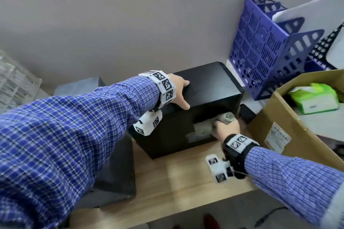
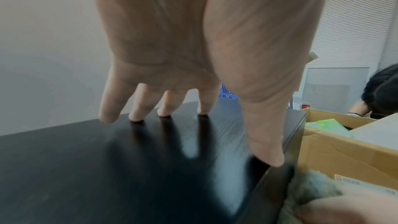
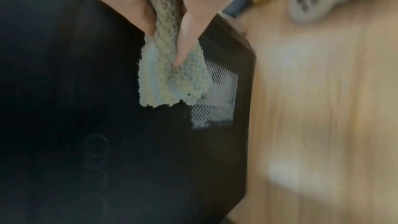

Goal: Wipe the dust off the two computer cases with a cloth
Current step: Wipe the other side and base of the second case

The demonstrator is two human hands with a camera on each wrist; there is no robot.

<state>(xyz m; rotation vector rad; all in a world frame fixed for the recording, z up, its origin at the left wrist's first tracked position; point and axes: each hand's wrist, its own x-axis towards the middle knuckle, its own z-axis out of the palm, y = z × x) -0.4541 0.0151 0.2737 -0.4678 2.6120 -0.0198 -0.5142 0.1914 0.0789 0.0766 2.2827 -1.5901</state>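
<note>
On the worktop: two computer cases are standing on the pale wood-grain worktop (image 1: 186, 188), near a grey wall.
First computer case (image 1: 208, 87): a black box with a smooth, glossy top and rounded corners; a fine mesh vent (image 3: 217, 108) is sitting in its side panel.
Second computer case (image 1: 115, 169): a dark matte box to the left, lower, and partly hidden under the left sleeve.
Left hand (image 1: 178, 91): it is resting on top of the first case, its fingers (image 2: 137, 108) straight and spread, only the tips touching, holding nothing.
Right hand (image 1: 226, 128): it is gripping the cloth (image 3: 170, 81), fingers curled round it, and pressing it on the side panel just beside the vent.
Cloth: one piece, grey-green, fluffy, with a nubby surface, bunched up.
Other things: one blue plastic file rack (image 1: 270, 48) with slotted walls and one open brown cardboard box (image 1: 275, 128) to the right, with a green packet (image 1: 314, 96) inside.
</note>
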